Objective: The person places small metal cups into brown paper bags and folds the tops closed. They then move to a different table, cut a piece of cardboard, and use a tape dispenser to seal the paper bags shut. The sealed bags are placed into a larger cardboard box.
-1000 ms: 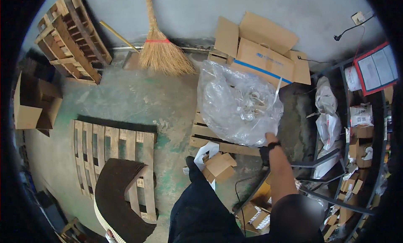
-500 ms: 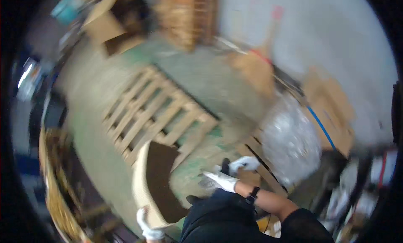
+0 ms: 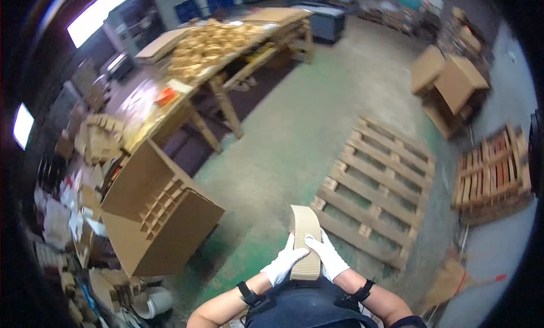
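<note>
In front of my body I hold a curved, cream-coloured stack of cardboard strips [image 3: 306, 226], with fine ridges running across its upper face. My left hand [image 3: 285, 263], in a white glove, grips its left side. My right hand [image 3: 327, 256], also gloved in white, is closed round the right side with its thumb on the top. The far end of the stack bends upward and is free of both hands. A large open cardboard box [image 3: 175, 240] stands to my left, with slotted cardboard dividers [image 3: 164, 209] inside it.
A wooden pallet [image 3: 374, 186] lies on the green floor ahead to the right. Beyond the box stands a long wooden table [image 3: 218, 81] heaped with golden-brown pieces. Another open carton [image 3: 453, 84] and a slatted wooden stack [image 3: 492, 175] stand along the right wall.
My view has swung left, bringing the table and large box into sight. The cardboard stack, earlier in my left hand alone at my side, is now before me in both hands.
</note>
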`<state>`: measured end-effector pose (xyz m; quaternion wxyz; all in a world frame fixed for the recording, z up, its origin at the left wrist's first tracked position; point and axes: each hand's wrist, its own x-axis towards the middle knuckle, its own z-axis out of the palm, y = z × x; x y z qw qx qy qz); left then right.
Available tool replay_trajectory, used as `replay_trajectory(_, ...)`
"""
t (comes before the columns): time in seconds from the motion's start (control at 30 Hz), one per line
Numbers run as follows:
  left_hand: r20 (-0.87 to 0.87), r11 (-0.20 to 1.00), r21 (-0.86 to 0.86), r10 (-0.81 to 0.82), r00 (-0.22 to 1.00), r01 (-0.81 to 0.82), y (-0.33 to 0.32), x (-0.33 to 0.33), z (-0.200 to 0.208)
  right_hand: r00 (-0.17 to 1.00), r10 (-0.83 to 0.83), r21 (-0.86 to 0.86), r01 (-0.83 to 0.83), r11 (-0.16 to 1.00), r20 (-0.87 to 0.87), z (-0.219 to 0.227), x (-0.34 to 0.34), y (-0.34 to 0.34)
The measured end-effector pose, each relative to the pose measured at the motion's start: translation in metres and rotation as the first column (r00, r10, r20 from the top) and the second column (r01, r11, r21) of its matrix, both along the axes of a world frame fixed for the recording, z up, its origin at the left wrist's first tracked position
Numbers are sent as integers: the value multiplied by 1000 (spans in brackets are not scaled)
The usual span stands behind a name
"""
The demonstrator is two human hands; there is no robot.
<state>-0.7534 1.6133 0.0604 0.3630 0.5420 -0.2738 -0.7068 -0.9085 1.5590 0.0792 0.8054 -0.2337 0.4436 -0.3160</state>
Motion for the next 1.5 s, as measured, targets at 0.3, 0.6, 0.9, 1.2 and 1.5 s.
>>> replay_trajectory(0.3,-347,816,39,552,758,-577,-89,130,19,955,292,-171,-298,939,-61,20,165,-103)
replay_trajectory(0.6,-386,648,8,704,596,-761,-268,240,44,819,467,-313,-564,764,-333,14,281,-309)
replay_trajectory(0.9,-458,538,73,766,451,-840,-374,422,132,819,535,-162,-568,807,-207,18,323,-526)
replay_trajectory(1.2,-341,140,-273,911,232,-952,-372,727,172,679,666,-257,-734,628,-309,35,517,-617)
replay_trajectory(1.5,-277,54,-82,958,75,-995,-360,924,43,516,549,-447,-854,267,-658,13,798,-641)
